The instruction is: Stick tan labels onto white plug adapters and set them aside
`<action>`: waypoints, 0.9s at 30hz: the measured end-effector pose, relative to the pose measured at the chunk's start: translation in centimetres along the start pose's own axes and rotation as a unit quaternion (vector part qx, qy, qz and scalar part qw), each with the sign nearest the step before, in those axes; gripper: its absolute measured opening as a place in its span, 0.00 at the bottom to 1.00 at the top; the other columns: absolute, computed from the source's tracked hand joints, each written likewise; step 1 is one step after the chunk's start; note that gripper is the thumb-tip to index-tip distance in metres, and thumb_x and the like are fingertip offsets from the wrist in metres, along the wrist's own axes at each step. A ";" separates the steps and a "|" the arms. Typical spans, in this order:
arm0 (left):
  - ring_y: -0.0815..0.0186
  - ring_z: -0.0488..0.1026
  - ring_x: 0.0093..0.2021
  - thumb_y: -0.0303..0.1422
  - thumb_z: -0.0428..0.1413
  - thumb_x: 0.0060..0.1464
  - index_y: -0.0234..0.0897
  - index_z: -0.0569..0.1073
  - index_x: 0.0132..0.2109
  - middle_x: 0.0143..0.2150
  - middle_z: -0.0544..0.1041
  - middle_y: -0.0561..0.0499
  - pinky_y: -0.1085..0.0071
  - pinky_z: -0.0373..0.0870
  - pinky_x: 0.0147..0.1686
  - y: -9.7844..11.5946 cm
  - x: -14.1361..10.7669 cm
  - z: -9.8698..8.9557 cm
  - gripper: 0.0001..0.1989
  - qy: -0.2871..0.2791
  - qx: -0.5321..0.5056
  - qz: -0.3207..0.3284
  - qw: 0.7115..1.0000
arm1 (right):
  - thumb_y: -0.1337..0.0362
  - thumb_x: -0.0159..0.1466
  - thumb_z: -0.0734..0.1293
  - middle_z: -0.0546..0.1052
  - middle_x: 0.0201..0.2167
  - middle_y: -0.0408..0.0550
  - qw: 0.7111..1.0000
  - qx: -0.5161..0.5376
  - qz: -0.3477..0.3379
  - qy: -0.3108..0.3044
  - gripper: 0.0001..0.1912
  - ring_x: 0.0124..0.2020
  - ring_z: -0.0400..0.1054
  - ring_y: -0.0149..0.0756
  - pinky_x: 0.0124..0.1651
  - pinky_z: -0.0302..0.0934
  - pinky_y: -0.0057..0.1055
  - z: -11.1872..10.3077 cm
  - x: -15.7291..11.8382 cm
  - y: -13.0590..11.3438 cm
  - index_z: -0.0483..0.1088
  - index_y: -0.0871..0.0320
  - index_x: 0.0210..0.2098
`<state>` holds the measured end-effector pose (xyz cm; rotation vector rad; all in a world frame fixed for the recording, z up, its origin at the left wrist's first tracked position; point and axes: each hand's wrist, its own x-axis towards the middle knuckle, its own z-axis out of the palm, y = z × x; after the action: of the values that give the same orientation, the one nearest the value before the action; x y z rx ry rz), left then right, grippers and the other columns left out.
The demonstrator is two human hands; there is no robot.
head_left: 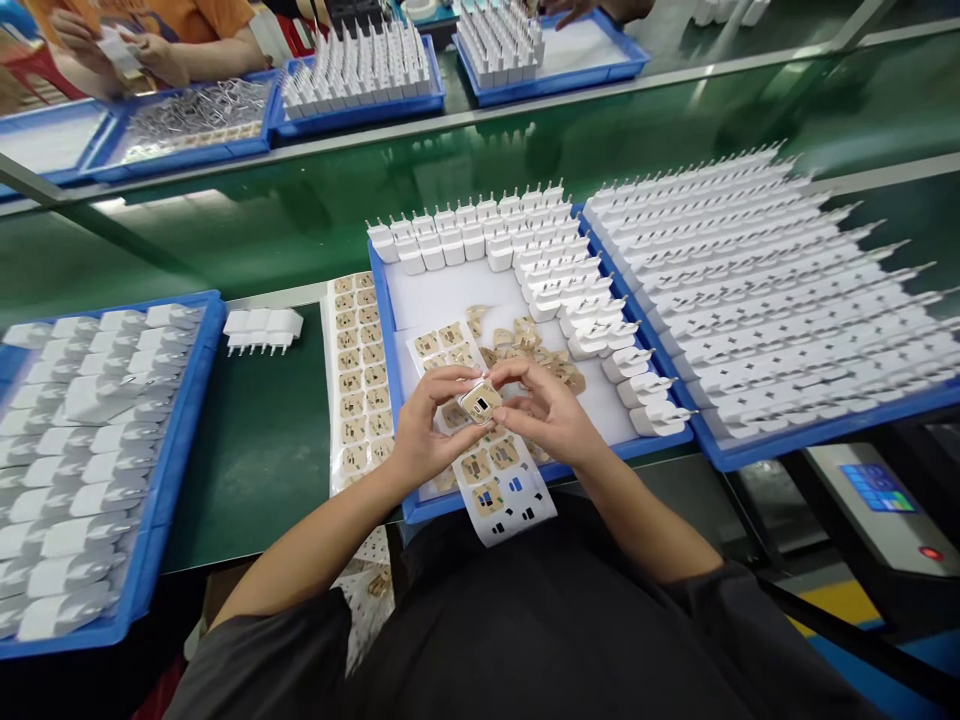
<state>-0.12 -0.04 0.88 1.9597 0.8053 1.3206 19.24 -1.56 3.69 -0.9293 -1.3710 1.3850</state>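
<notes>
Between my two hands is a white plug charger point(481, 402), its port face turned up and covered by a tan sticker with a dark slot. My left hand point(439, 420) pinches its left side with thumb and fingers. From the right, the fingertips of my right hand point(544, 410) press on its edge. Beneath them a sheet of tan stickers point(504, 455) hangs over the front rim of a blue tray point(386, 330); its lower end shows bare backing. Loose tan stickers point(525, 340) lie heaped in the tray. White chargers point(551, 265) stand prongs up along its back and right.
A second tray of chargers point(780, 300) adjoins on the right, another tray point(180, 420) on the left. Several chargers point(262, 328) and a sticker sheet point(360, 380) lie between. Across the green belt point(300, 215), a person in orange point(187, 30) works behind trays. A screen device point(877, 490) sits lower right.
</notes>
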 end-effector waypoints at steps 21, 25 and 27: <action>0.58 0.76 0.49 0.30 0.64 0.54 0.45 0.63 0.51 0.47 0.75 0.45 0.57 0.73 0.46 1.0 0.8 0.3 0.21 -0.015 0.189 0.160 0.969 | 0.57 0.63 0.70 0.73 0.44 0.48 0.999 0.026 -0.027 -0.001 0.07 0.52 0.68 0.41 0.54 0.66 0.41 0.2 0.3 0.4 0.71 0.53 0.36; 0.57 0.75 0.49 0.30 0.65 0.53 0.43 0.64 0.51 0.47 0.75 0.44 0.57 0.73 0.46 1.0 0.9 0.2 0.22 -0.020 0.173 0.161 0.972 | 0.59 0.64 0.69 0.73 0.44 0.49 0.999 0.033 -0.030 -0.003 0.06 0.51 0.69 0.41 0.56 0.65 0.42 0.2 0.3 0.3 0.72 0.53 0.36; 0.57 0.75 0.49 0.30 0.65 0.53 0.43 0.64 0.51 0.47 0.75 0.44 0.57 0.73 0.46 1.0 0.9 0.1 0.22 -0.022 0.169 0.158 0.973 | 0.59 0.64 0.69 0.73 0.44 0.49 0.999 0.034 -0.029 -0.004 0.05 0.52 0.69 0.41 0.56 0.65 0.42 0.1 0.3 0.2 0.73 0.53 0.37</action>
<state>0.43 0.03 2.10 2.4588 0.7575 1.3812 19.07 -1.28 3.53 -0.8342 -1.3374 1.3839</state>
